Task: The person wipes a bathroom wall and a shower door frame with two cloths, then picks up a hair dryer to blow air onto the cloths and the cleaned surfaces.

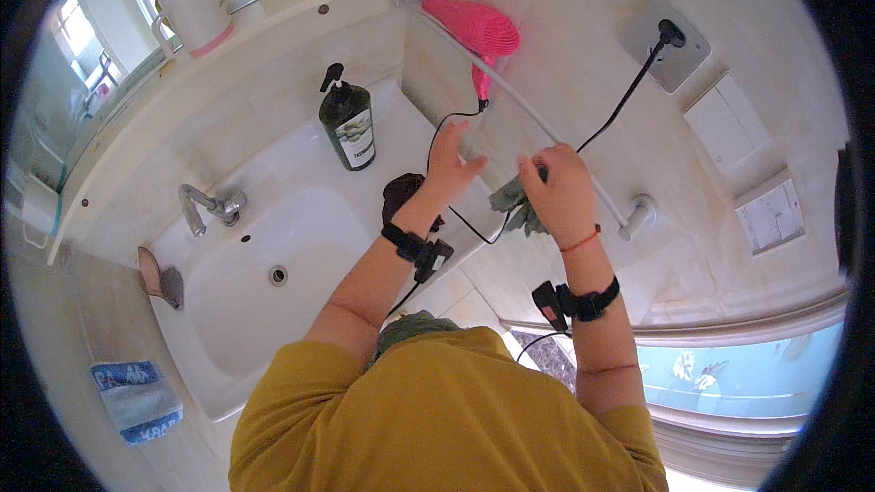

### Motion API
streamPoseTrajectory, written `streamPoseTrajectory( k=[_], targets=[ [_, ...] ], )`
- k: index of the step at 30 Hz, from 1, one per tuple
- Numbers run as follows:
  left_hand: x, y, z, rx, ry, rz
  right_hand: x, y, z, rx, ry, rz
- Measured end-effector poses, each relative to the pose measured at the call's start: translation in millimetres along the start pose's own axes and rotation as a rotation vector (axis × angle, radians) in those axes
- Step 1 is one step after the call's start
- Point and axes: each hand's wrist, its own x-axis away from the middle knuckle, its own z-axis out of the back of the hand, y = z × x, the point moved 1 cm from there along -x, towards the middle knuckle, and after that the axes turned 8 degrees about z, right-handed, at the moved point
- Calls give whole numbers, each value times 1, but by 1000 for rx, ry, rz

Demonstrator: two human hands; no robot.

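Cream-walled washroom: beside a white sink [228,346], the right hand [558,193] pinches a bunched grey-green cloth [508,197] near a wall rail [510,96]; the left hand [445,169] has parted fingers, seemingly empty. Keeping folds clear of the black cord [492,241] would likely help; the cloth's long axis slants down-left from the grip.

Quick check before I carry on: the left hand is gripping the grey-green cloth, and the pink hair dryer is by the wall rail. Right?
Wrong hand: the head view shows the right hand gripping the grey-green cloth. The pink hair dryer is by the wall rail.
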Motion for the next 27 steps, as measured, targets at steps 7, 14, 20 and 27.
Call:
streamPoseTrajectory(
  k=[7, 14, 20, 27],
  targets=[
    [28, 18, 21, -78, -190, -11, -71, 8, -27, 223, 19, -100],
    [36, -12, 38, -103, -137, 142, -151, 12, -33, 159, 103, -106],
    [38, -38, 48, -68, -83, 161, -178, 26, -40, 175, 109, 38],
    [31, -38, 62, 135, -32, 276, -201, 17, -20, 192, -6, 7]
  ],
)
